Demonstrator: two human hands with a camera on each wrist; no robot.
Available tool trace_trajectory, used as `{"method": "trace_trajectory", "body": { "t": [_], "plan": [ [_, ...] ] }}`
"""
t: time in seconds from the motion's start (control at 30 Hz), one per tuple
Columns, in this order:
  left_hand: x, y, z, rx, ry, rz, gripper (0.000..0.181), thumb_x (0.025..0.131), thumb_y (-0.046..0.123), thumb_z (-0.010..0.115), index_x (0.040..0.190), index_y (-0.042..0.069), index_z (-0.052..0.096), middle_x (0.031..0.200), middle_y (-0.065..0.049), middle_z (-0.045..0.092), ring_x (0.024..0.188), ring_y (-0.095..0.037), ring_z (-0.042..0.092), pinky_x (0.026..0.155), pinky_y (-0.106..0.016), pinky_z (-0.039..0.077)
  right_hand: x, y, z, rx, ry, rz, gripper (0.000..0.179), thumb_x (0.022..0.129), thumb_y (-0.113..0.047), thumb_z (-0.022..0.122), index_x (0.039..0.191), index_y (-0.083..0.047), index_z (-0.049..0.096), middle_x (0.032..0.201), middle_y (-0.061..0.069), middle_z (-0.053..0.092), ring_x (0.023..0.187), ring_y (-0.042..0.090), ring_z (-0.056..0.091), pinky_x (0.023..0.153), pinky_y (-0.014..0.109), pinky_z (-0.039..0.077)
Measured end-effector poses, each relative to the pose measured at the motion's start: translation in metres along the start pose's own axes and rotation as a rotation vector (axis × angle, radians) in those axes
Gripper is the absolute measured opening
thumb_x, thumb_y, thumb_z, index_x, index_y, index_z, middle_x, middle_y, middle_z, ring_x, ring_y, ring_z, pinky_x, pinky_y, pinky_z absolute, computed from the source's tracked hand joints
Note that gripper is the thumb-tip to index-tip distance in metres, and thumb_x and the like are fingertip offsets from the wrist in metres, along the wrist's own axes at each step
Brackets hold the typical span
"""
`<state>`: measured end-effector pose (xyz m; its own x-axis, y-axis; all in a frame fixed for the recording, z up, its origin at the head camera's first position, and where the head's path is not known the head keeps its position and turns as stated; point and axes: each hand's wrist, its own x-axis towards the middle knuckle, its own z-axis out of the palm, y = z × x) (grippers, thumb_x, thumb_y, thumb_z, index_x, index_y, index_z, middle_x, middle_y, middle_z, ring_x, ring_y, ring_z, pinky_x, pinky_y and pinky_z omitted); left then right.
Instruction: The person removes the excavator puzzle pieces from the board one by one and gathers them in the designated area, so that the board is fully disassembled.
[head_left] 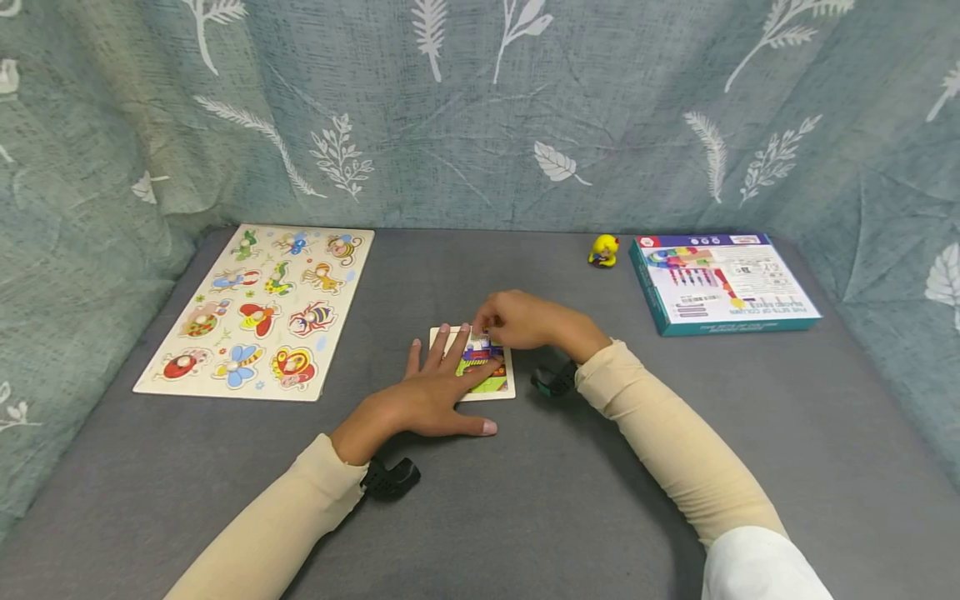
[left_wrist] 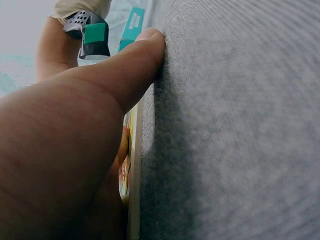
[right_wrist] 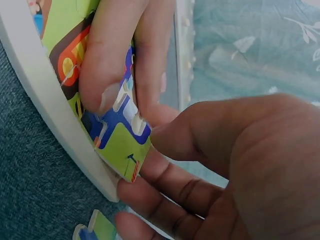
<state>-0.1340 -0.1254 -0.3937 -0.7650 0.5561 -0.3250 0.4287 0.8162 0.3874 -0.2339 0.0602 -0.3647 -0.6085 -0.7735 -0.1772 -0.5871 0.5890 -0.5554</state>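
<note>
A small jigsaw puzzle in a pale tray (head_left: 512, 383) lies on the table between both hands. My left hand (head_left: 431, 402) rests flat across it with fingers spread, the thumb lying on the cloth beside the tray. In the right wrist view, two left fingers press on the picture. At the tray's far edge, my right hand (head_left: 522, 321) pinches a green and blue puzzle piece (right_wrist: 120, 154) between thumb and fingers. This piece looks slightly raised and tilted at the tray's corner. Another loose puzzle piece (right_wrist: 97, 227) lies just outside the tray, partly hidden by right fingers.
A large wooden insect puzzle board (head_left: 255, 312) lies at the left. Toward the back right are a yellow toy duck (head_left: 603, 250) and a flat teal-edged box (head_left: 731, 287). A leaf-patterned curtain (head_left: 465, 125) hangs behind the grey table (head_left: 547, 508).
</note>
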Motion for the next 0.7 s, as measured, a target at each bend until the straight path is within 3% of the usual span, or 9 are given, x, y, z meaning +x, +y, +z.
{"method": "trace_trajectory", "body": {
  "t": [0.17,0.4,0.7],
  "plan": [
    [-0.0002,-0.0002,0.0002,-0.007,0.000,-0.008,0.090,0.084,0.071,0.056,0.156,0.035,0.015,0.158,-0.011,-0.024,0.140,-0.032,-0.029,0.105,-0.064,-0.015,0.0002,0.0010,-0.0009,0.016,0.051,-0.001,0.024,0.092,0.005,0.053,0.109,0.000,0.069,0.099,0.009,0.068,0.088,0.017,0.061,0.080,0.031,0.050],
    [-0.0003,0.0008,0.0001,-0.003,0.008,-0.001,0.089,0.084,0.071,0.056,0.156,0.036,0.016,0.159,-0.011,-0.023,0.140,-0.033,-0.028,0.105,-0.064,-0.014,0.0002,0.0028,-0.0031,0.022,0.056,0.026,0.024,0.091,0.005,0.052,0.101,-0.002,0.073,0.092,0.006,0.070,0.073,0.014,0.056,0.068,0.028,0.047],
    [0.0001,0.0013,-0.0014,-0.004,0.006,-0.006,0.091,0.084,0.071,0.057,0.156,0.036,0.015,0.159,-0.011,-0.022,0.140,-0.033,-0.029,0.105,-0.064,-0.015,-0.0024,0.0094,-0.0031,0.075,0.064,-0.040,0.024,0.089,0.006,0.055,0.104,-0.001,0.073,0.093,0.006,0.071,0.079,0.013,0.060,0.073,0.030,0.050]
  ]
}}
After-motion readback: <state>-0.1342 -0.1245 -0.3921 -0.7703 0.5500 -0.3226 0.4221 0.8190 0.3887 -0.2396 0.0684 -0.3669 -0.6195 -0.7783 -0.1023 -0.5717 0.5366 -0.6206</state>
